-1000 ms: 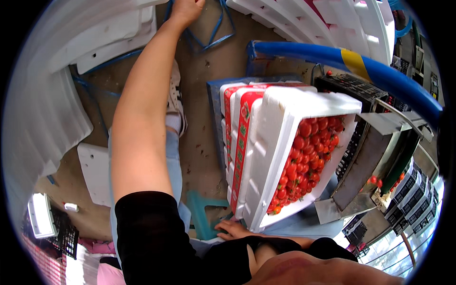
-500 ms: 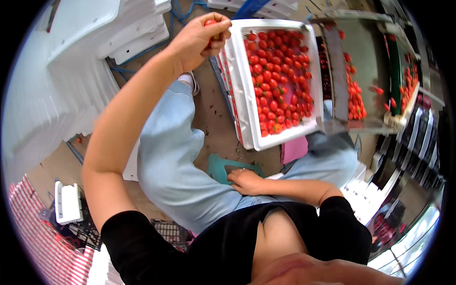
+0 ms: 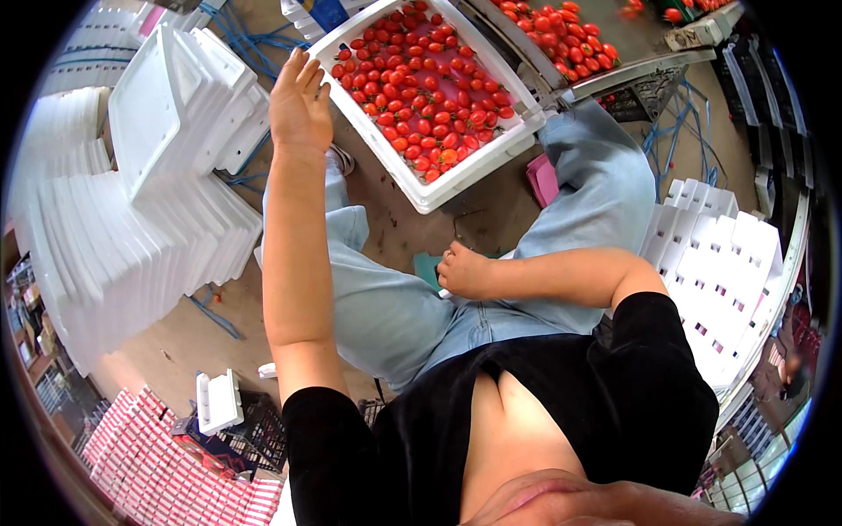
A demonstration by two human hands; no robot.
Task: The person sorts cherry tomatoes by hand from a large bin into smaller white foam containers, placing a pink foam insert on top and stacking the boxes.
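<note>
A white foam box (image 3: 428, 200) of red cherry tomatoes (image 3: 419, 95) stands in front of my knees, the tomatoes spread loosely over a pinkish bottom. My left hand (image 3: 301, 103) is raised beside the box's left edge, palm up with its fingers stretched out, and no tomato shows in it. Low over my lap, my right hand (image 3: 465, 270) is curled closed with a ring on one finger. Whatever it may hold is hidden. It rests near a teal thing (image 3: 427, 268) between my thighs.
Tall stacks of white foam boxes (image 3: 149, 254) rise at the left. More cherry tomatoes (image 3: 570, 39) lie on a metal-edged sorting surface at the upper right. White boxes (image 3: 715, 280) are stacked at the right, and a pink thing (image 3: 543, 180) lies by my right knee.
My left hand held red tomatoes and is now open. The view has turned, so the box sits higher and further left. My right hand's fingers have curled in.
</note>
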